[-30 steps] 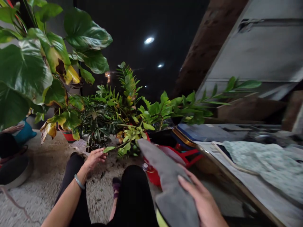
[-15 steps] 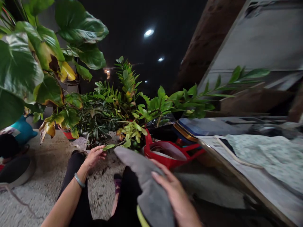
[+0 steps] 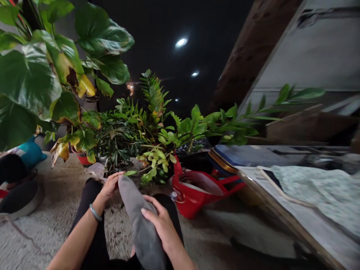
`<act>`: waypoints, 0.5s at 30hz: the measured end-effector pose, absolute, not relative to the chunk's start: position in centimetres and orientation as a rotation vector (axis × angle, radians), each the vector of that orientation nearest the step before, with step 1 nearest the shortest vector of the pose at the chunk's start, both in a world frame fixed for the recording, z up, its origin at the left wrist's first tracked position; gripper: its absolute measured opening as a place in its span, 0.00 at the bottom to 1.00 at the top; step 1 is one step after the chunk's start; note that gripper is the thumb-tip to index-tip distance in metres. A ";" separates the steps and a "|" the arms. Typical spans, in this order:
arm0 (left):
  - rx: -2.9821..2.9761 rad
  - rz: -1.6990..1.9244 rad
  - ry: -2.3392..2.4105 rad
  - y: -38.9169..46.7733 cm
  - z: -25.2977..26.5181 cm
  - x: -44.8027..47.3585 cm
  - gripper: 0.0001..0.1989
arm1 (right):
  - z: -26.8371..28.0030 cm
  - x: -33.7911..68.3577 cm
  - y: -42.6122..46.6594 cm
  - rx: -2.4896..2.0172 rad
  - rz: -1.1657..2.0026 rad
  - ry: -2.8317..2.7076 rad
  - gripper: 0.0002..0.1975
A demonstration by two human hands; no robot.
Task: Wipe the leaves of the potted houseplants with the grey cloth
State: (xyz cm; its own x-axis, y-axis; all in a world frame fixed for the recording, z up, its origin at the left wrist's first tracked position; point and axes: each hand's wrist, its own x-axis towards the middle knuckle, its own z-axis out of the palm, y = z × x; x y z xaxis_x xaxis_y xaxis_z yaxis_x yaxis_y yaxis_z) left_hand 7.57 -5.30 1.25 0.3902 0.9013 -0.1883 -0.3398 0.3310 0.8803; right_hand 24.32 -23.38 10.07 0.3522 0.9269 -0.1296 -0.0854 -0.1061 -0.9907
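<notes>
My right hand point(image 3: 161, 221) is closed around a soft grey fabric piece point(image 3: 140, 225), long and rounded, its narrow end pointing away from me. What kind of article it is I cannot tell. That narrow end meets the fingertips of my left hand point(image 3: 110, 186), which wears a pale bangle. The left fingers are drawn together and partly hidden behind the fabric. Right beside them is the tip of a green leaf point(image 3: 131, 173) on a low stem of the potted plant point(image 3: 157, 157). Whether they pinch the leaf or the fabric is unclear.
A red bag point(image 3: 194, 195) stands on the floor to the right of my knees. Farther right is a table point(image 3: 284, 210) with a patterned cloth point(image 3: 312, 187). Large-leaved foliage point(image 3: 36, 78) hangs at the left, above a dark round pan point(image 3: 19, 198).
My right hand has moved left and swung the grey fabric piece over to my left fingertips. A yellow-green edge on the piece is now out of sight. My left hand has barely moved.
</notes>
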 end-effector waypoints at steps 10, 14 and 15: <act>0.849 0.915 0.759 -5.9 1.9 7.0 0.27 | 15.4 29.0 -17.1 -1.310 0.545 -0.446 0.31; 0.835 0.926 0.784 -5.7 1.8 7.0 0.25 | 10.7 24.6 -18.6 -1.449 0.892 -0.615 0.24; 0.829 0.919 0.809 -5.5 1.7 6.9 0.24 | 9.7 23.7 -19.8 -1.471 0.979 -0.671 0.22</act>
State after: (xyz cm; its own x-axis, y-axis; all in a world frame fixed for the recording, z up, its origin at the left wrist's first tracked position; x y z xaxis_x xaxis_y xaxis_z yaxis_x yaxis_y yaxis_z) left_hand 6.95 -5.51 1.69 0.3780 0.8972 -0.2284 -0.3402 0.3640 0.8671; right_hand 23.70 -19.80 9.74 0.4818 0.8549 -0.1925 -0.1284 -0.1484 -0.9806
